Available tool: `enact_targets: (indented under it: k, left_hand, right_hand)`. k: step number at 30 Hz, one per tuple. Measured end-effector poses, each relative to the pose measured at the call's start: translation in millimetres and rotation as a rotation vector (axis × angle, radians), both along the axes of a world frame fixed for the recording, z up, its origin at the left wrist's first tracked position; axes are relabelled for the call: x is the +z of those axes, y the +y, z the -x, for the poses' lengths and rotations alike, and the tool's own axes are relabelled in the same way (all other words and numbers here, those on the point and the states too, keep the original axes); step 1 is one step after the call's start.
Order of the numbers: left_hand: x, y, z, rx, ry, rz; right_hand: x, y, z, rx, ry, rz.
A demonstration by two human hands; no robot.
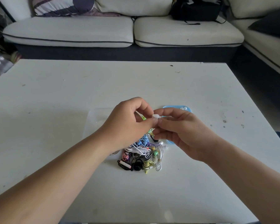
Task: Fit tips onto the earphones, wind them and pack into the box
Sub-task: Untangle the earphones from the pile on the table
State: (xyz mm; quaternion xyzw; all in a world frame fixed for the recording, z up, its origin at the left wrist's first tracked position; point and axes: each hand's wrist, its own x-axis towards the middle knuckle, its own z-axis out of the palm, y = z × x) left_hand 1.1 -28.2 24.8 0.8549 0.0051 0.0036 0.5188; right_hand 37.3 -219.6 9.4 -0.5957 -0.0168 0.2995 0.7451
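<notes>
The tabletop (55, 94) was off-white with small dark specks toward its right edge, and the tangle of earphones (141, 156) near its middle mixed white, black, pink, purple, blue, yellow and mint-green cords. The earpiece (156, 116) was white, the lid (170, 142) pale blue with whitish tips (183, 108) on it, and the box (94, 120) a cloudy clear. Beyond the far edge the sofa (68, 31) was cream with dark grey piping, its cushion (60, 5) striped purple, white and grey, the bag (196, 10) black

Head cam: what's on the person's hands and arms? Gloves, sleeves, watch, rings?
Left hand and right hand are bare: no gloves, and no rings, watch or bands visible. Both forearms are uncovered to the frame edge; no sleeves in view.
</notes>
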Motion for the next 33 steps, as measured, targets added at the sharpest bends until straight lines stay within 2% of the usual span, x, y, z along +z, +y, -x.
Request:
enact_targets:
  k: [7, 17, 23, 33]
  left_hand:
    - [4.0, 0.8, -2.7, 0.027, 0.019, 0.162]
    - [0.9, 0.2, -3.9, 0.024, -0.002, 0.221]
    - [-1.5, 1.2, -5.0, 0.099, 0.036, 0.287]
    - [-4.7, -3.3, -6.9, 0.105, 0.075, 0.366]
  right_hand:
    - [1.4, 0.6, 0.1, 0.0, -0.003, -0.042]
    - [-0.2, -2.1, -0.4, -0.061, 0.027, -0.04]
    - [-0.8, 0.0, 0.2, -0.071, 0.01, -0.009]
    - [1.0, -5.0, -1.1, -0.086, 0.026, -0.004]
